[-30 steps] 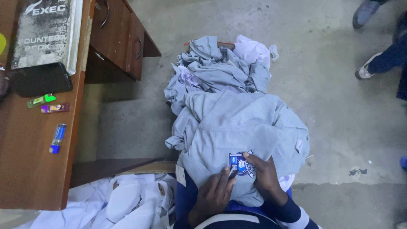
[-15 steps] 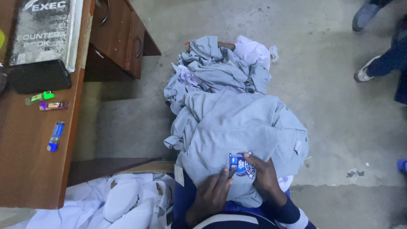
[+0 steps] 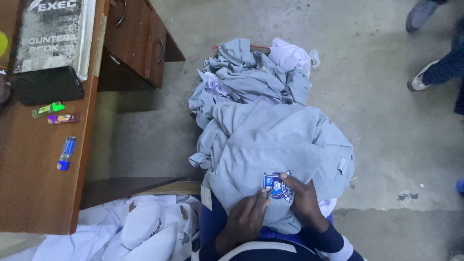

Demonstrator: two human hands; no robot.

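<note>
While a grey sweater [image 3: 285, 154] is lying across the person's lap, the left hand [image 3: 244, 222] is pinching a small tool against its blue badge [image 3: 276, 186], and the right hand [image 3: 302, 200] is pressing flat beside the badge, fingers spread.

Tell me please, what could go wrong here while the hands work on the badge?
The left hand seems to hold a small tool at the blue badge; it might nick the right hand pressing beside it. The grey garment hangs off the lap and could slide onto the concrete floor.
</note>
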